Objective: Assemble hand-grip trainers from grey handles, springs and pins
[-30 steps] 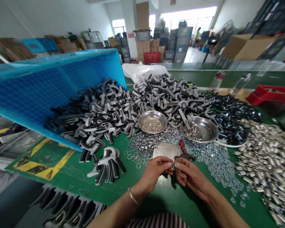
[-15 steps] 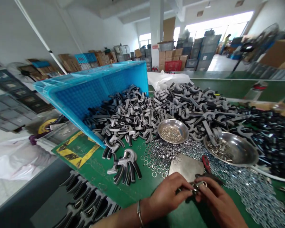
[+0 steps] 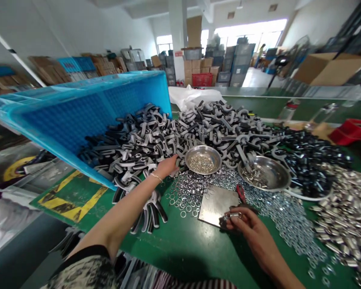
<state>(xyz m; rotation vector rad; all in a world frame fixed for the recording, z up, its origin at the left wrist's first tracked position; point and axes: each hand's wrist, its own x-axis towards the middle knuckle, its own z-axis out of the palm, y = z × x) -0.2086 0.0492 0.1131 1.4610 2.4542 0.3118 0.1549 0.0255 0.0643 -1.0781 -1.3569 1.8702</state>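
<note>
My left hand reaches to the front of a heap of grey and black hand-grip handles, left of a steel bowl of small metal parts. Its fingertips are at the pieces there and mostly hidden, so any hold is unclear. My right hand is closed on a small coil spring assembly, with a dark piece at its end. That hand hovers at the lower right corner of a flat metal plate. Several assembled hand grips lie partly behind my left forearm.
A blue crate lies tipped toward the heap. Loose metal rings spread beside the plate. Right of it are a red-handled tool, a second steel bowl, many nuts, black parts and silver cylinders.
My left hand has left my right hand and moved up and left to the handle heap. My right hand keeps the spring assembly. The view has shifted to the right.
</note>
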